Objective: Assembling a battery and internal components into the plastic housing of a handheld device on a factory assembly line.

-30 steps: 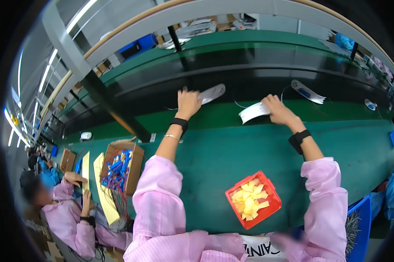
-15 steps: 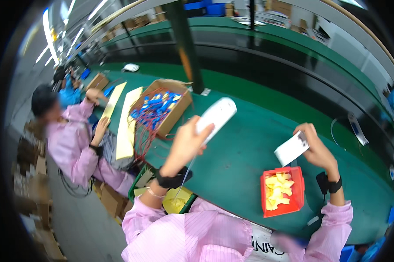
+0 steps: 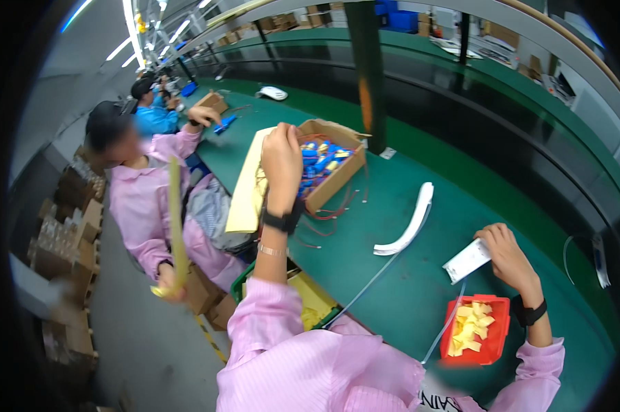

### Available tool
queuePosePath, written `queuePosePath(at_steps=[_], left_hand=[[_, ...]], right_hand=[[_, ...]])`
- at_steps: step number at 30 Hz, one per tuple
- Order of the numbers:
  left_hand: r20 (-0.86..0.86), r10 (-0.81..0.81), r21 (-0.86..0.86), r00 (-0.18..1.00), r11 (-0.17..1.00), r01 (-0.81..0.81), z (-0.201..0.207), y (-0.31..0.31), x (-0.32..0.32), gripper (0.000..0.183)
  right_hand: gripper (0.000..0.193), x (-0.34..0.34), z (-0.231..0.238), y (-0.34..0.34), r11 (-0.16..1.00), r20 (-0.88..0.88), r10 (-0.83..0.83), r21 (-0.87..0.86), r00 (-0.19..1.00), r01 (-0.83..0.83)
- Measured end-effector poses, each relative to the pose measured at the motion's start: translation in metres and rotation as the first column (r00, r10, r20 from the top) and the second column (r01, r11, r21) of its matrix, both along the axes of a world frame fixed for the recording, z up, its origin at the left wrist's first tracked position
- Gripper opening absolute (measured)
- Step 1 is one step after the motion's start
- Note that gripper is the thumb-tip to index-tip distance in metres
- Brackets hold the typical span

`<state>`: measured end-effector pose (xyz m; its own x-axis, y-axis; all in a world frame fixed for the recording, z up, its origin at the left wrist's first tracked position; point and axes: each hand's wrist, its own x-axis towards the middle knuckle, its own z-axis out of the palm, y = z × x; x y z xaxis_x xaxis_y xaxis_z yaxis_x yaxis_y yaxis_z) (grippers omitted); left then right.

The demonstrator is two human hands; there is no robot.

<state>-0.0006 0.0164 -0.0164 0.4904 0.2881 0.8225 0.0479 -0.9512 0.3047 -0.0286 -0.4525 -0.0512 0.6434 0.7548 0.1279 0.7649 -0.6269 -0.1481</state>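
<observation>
My left hand [image 3: 281, 161] reaches over the near left edge of a cardboard box [image 3: 339, 180] of blue battery packs [image 3: 317, 165] with red wires. Its fingers bend away behind the back of the hand, so I cannot see whether they grip anything. A yellow sheet [image 3: 245, 189] lies beside that hand. My right hand [image 3: 509, 257] is closed on a white rectangular casing [image 3: 468, 261], held just above a red bin [image 3: 499, 336] of yellow pieces [image 3: 471, 328]. Between my hands, a curved white shell [image 3: 414, 223] rests on its side on the green table, with a grey cable [image 3: 365, 288] near it.
At the left, a co-worker in pink [image 3: 142, 199] holds a yellow strip [image 3: 176, 226]. Farther off sits a person in blue [image 3: 155, 117]. A green bin [image 3: 241, 281] stands at the table's near edge. A dark post [image 3: 368, 82] rises behind the cardboard box.
My left hand has let go of the white shell, which now lies on the table, and has moved to the cardboard box. My right hand still holds the white casing. The view has shifted.
</observation>
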Motion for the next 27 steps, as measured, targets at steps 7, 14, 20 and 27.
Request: queuePosePath(at_steps=[7,14,20,27], left_hand=[[-0.794,0.129,0.066,0.594,0.990,-0.128,-0.024,0.067,0.066,0.033],[-0.888,0.238,0.191,0.394,0.969,-0.155,-0.038,0.075,0.074,0.025],[-0.556,0.273,0.173,0.785,0.962,-0.212,-0.014,0.057,0.049,0.027],[0.153,-0.450,-0.001,0.880,0.890,0.456,0.090,-0.057,0.009,0.030]], right_hand=[[0.064,-0.002,-0.004,-0.010,0.999,-0.083,0.013,-0.031,0.996,-0.016],[0.090,-0.009,0.026,-0.016,0.995,-0.255,-0.090,-0.053,0.963,0.079],[0.084,-0.016,0.040,-0.046,0.990,-0.332,-0.143,-0.027,0.933,0.142],[0.044,-0.020,0.080,-0.036,0.843,-0.136,-0.238,0.463,0.962,0.274]])
